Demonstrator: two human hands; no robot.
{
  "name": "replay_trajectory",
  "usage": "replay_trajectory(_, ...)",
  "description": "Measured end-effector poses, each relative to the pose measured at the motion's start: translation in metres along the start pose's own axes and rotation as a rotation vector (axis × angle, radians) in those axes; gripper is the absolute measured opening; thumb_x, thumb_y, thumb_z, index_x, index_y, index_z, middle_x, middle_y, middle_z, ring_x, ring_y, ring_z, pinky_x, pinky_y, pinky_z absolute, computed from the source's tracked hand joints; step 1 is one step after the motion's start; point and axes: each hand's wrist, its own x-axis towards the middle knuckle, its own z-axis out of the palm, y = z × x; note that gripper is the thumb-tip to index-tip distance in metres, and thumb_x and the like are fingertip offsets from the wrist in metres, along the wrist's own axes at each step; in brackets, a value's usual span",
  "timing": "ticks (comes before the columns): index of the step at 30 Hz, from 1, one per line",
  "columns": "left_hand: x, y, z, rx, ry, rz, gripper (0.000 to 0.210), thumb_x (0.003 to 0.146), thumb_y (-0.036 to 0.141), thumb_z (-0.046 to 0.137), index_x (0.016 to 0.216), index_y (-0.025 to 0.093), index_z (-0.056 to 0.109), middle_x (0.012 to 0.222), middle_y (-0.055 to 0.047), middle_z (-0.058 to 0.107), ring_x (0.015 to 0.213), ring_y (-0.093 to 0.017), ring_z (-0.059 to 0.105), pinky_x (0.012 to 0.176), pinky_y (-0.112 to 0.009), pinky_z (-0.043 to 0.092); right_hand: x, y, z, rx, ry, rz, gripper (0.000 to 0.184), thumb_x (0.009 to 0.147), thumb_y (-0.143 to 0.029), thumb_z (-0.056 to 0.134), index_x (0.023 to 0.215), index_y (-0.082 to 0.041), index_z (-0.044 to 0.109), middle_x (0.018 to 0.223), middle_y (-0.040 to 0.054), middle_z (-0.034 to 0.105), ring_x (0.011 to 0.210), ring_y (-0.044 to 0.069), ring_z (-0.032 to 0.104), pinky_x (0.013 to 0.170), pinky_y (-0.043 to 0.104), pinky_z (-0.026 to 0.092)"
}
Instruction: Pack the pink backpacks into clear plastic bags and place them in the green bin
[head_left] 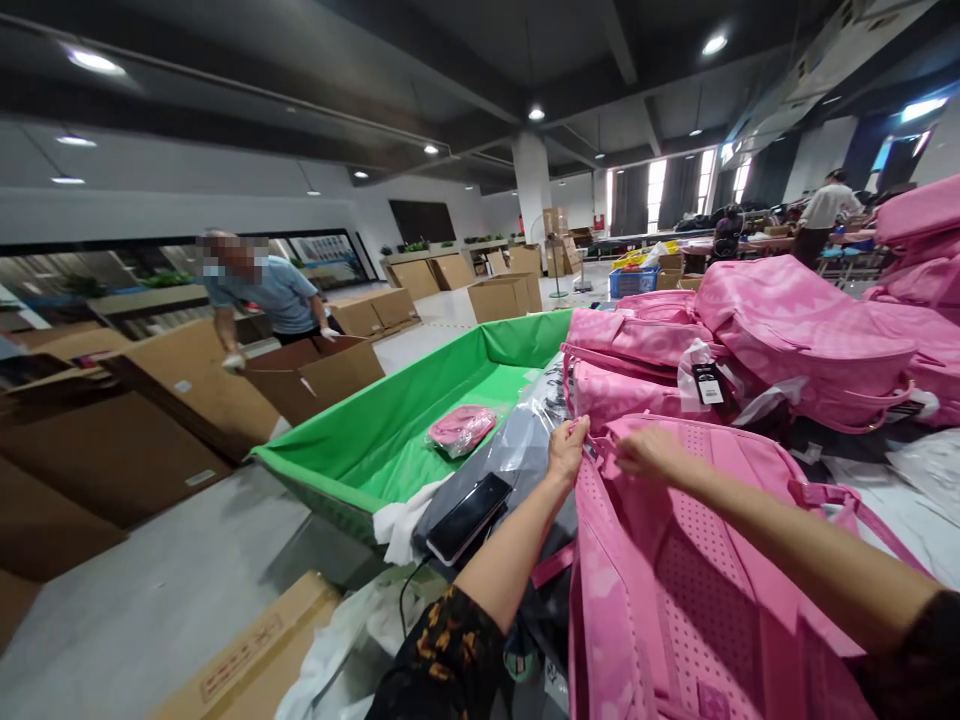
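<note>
head view: the left hand (568,452) is pinched shut on the upper corner of the pink backpack (690,570), seemingly to steady it as it lies close before the person, dotted back panel showing; the right hand (652,455) curls by the same edge, too blurred to tell whether it grips. more pink bags (802,310) are heaped behind, perhaps to keep them within reach, over a littered white surface (892,515). a green bin (375,435) stands alongside; across the wide, dark-ceilinged room a co-worker (281,295) leans over a carton (330,385).

Pink backpack (750,590) with dotted panel (686,570), green bin (360,415), black sleeve (442,655) with orange-brown floral print
</note>
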Motion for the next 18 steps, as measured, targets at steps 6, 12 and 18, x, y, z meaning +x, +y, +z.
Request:
replay_trajectory(6, 0.008, 0.002, 0.056, 0.12, -0.085, -0.062, 0.045, 0.081, 0.051, 0.065, 0.05, 0.02, 0.056, 0.047, 0.003, 0.044, 0.054, -0.015, 0.048, 0.058, -0.028, 0.034, -0.115, -0.038, 0.049, 0.194, -0.023, 0.027, 0.029, 0.075, -0.009, 0.058, 0.092, -0.026, 0.073, 0.092, 0.0039, 0.075, 0.086, 0.022, 0.065, 0.073, 0.028, 0.045)
replay_trajectory(12, -0.004, 0.023, 0.081, 0.251, -0.157, -0.008, 0.045, 0.077, 0.044, 0.074, 0.044, 0.021, 0.054, 0.046, 0.001, 0.043, 0.063, -0.019, 0.054, 0.062, -0.029, 0.032, -0.147, -0.029, 0.007, 0.118, -0.011, 0.136, 0.019, 0.078, -0.009, 0.051, 0.075, -0.021, 0.066, 0.084, 0.0095, 0.071, 0.09, 0.023, 0.066, 0.08, 0.033, 0.044)
replay_trajectory(18, 0.001, 0.026, 0.044, 0.225, -0.074, -0.017, 0.049, 0.084, 0.041, 0.067, 0.043, 0.022, 0.048, 0.048, 0.003, 0.038, 0.062, -0.016, 0.048, 0.063, -0.027, 0.031, -0.181, -0.065, 0.069, 0.242, -0.168, 0.103, 0.018, 0.082, -0.03, 0.058, 0.097, -0.026, 0.067, 0.066, 0.0024, 0.068, 0.056, 0.02, 0.061, 0.055, 0.031, 0.039)
